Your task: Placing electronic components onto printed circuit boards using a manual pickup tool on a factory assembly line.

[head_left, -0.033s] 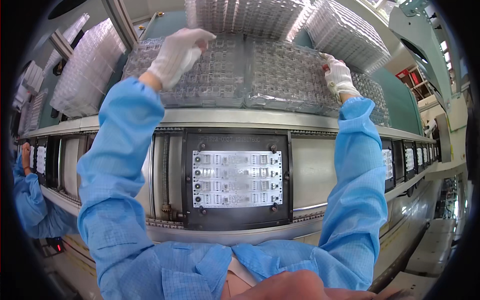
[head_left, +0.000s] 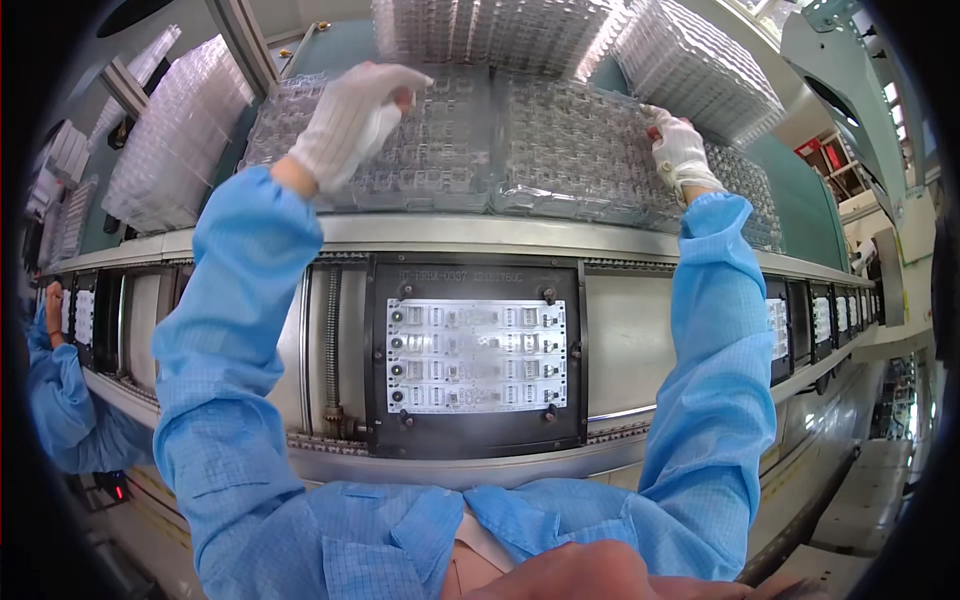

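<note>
A white ribbed glove with a bare thumb tip covers my left hand point(head_left: 350, 125). It is over a clear plastic tray point(head_left: 440, 180), its fingers bent toward the right and slightly apart from the thumb, with nothing visible in them. My right hand point(head_left: 682, 155), also gloved, has its fingers curled in at the right side of a second clear tray point(head_left: 570, 160); what the fingertips pinch there is too small to make out. Between my forearms a black fixture point(head_left: 475, 435) bears a white circuit board panel point(head_left: 476, 357) of several strips with small parts.
Tall stacks of clear trays stand at the back point(head_left: 500, 35), back right point(head_left: 700, 70) and left point(head_left: 175, 135). A metal rail point(head_left: 480, 235) runs between trays and fixture. More fixtures with boards point(head_left: 822, 318) line the conveyor at right. A co-worker's blue sleeve point(head_left: 65, 395) is at far left.
My left hand has shifted very slightly down and left. The right hand stays at the tray's right side. The fixture appears a few pixels farther right.
</note>
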A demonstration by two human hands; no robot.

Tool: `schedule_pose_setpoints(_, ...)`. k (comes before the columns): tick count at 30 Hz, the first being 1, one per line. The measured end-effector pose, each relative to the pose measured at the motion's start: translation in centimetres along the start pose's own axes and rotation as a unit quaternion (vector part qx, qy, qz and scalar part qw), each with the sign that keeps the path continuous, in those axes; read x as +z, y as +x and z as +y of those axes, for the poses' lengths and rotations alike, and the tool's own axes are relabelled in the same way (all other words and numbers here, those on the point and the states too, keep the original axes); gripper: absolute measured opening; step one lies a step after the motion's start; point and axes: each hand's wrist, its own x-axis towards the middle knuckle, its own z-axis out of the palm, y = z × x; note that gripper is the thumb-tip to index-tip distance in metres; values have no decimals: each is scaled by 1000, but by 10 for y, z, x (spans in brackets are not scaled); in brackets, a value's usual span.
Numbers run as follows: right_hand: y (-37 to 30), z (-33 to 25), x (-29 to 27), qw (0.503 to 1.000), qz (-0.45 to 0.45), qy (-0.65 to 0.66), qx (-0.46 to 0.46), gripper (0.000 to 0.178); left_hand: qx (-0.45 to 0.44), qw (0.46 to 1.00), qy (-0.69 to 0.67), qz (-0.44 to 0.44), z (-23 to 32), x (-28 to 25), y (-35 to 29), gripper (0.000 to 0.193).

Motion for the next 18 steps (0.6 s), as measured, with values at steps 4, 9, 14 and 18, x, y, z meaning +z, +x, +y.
schedule_pose_setpoints(4, 9, -7, -16, 999, 35, 18, -20, 50, 8, 996, -82, -23, 65, -30, -48, 32)
schedule_pose_setpoints(9, 6, -6, -55, 985, 96, 132, -62, 56, 20, 988, -99, -116, 130, -36, -93, 29)
schedule_pose_setpoints(14, -74, -90, -73, 960, 61, 226, -153, 54, 1, 984, -77, -160, 150, -40, -129, 30)
schedule_pose_setpoints(18, -113, -117, -43, 906, 103, 311, -268, 50, -7, 981, -69, -182, 144, -32, -144, 28)
